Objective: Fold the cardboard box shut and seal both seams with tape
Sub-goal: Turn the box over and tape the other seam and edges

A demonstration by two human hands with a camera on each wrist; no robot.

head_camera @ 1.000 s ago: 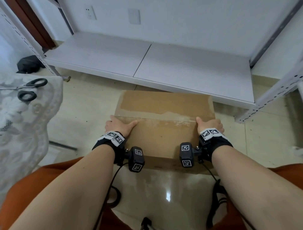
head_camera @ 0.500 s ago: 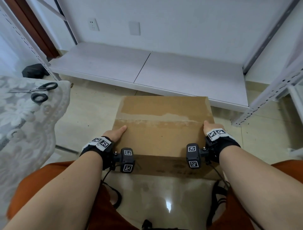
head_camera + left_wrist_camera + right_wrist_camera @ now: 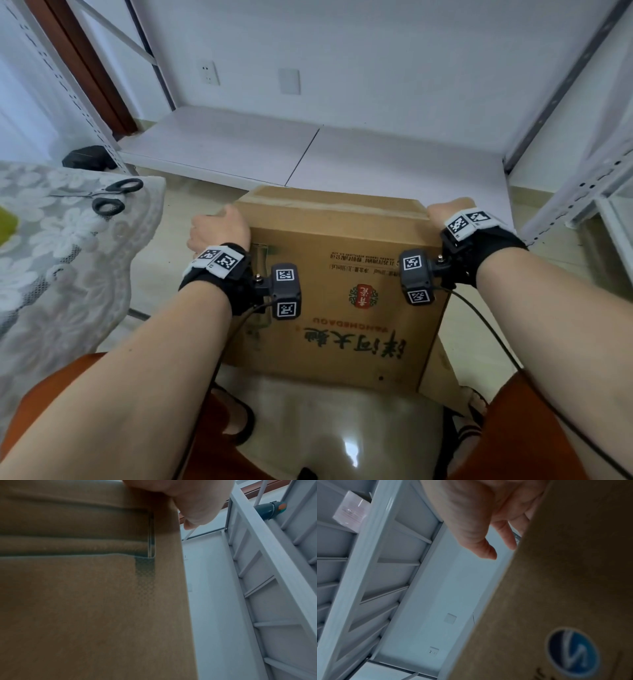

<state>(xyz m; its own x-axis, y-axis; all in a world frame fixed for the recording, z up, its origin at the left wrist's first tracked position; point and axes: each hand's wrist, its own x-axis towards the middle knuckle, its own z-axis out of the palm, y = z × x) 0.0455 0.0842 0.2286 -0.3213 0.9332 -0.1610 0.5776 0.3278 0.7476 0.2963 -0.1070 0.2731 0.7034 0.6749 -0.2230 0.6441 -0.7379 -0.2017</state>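
The brown cardboard box (image 3: 335,301) stands tilted on the floor between my knees, its printed side facing me with the text upside down. A closed flap face with a seam line shows along its far top edge. My left hand (image 3: 219,229) grips the box's upper left corner, thumb on top. My right hand (image 3: 442,212) holds the upper right corner, fingers reaching past the edge. In the left wrist view, the hand (image 3: 192,500) lies against the box (image 3: 85,601). In the right wrist view, the fingers (image 3: 488,547) curl beside the box (image 3: 565,588). No tape is in view.
Black-handled scissors (image 3: 109,195) lie on a lace-covered surface (image 3: 51,257) at my left. A low white shelf board (image 3: 308,154) runs behind the box, with perforated rack posts (image 3: 565,198) at the right. A black object (image 3: 89,161) sits by the left post.
The box has been tipped up toward me, so its printed side now faces me instead of the flap face. Both hands slid from the near edge to the upper corners.
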